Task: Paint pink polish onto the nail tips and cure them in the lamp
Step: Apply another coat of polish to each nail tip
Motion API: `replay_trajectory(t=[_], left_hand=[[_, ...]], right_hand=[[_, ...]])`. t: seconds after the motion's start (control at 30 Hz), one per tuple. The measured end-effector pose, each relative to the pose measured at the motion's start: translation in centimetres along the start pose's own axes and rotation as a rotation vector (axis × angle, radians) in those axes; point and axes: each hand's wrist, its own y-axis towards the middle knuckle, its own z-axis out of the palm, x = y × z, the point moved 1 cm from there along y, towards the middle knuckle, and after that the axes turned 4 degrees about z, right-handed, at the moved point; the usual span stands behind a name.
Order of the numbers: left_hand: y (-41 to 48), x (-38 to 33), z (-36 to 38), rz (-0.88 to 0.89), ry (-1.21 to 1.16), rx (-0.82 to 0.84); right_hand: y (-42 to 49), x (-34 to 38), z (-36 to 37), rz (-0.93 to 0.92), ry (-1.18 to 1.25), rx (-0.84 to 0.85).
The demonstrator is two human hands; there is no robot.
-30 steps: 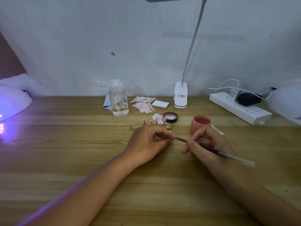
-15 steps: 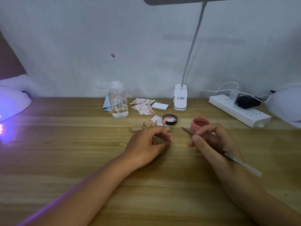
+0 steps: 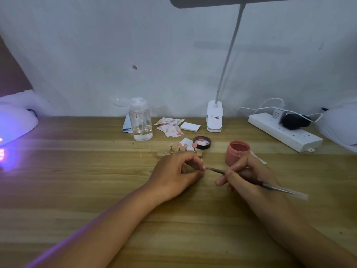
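Observation:
My left hand point(image 3: 173, 173) rests on the wooden table and pinches a small nail tip point(image 3: 203, 168) between thumb and forefinger. My right hand point(image 3: 249, 178) grips a thin brush point(image 3: 260, 183), and the bristle end touches that tip. The open pink polish jar point(image 3: 237, 154) stands just behind my right hand, its black lid point(image 3: 202, 142) lying further back. A small wooden holder point(image 3: 180, 152) behind my left hand carries several pink nail tips on stands. The curing lamp point(image 3: 15, 122) glows violet at the far left edge.
A clear pump bottle point(image 3: 140, 120), stained wipes point(image 3: 171, 126) and a white pad point(image 3: 190, 126) lie at the back. A desk lamp base point(image 3: 214, 118) stands by the wall, its arm rising overhead. A white power strip point(image 3: 284, 132) with plugs sits back right.
My right hand drew the brush back toward the polish jar, then brought it forward again; the bristles now touch the nail tip. My left hand has stayed put.

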Motion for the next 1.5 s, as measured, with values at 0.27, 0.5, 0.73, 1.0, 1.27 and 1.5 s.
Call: replay_trajectory(t=[0.27, 0.5, 0.73, 1.0, 1.27, 1.5], left_hand=[[0.07, 0.10, -0.04, 0.003, 0.003, -0.004], [0.03, -0.07, -0.01, 0.024, 0.009, -0.015], [0.03, -0.06, -0.02, 0.038, 0.011, -0.034], [0.03, -0.04, -0.03, 0.028, 0.012, -0.029], [0.04, -0.16, -0.16, 0.041, 0.023, -0.025], [-0.09, -0.06, -0.01, 0.054, 0.046, -0.027]], right_hand=[[0.15, -0.09, 0.16, -0.006, 0.002, -0.029], [0.24, -0.39, 0.02, -0.012, 0.005, -0.022], [0.44, -0.46, -0.10, -0.015, 0.056, -0.040], [0.58, -0.58, -0.08, -0.015, 0.016, -0.023], [0.60, -0.53, 0.02, -0.023, 0.013, -0.015], [0.35, -0.47, 0.19, -0.031, 0.006, -0.011]])
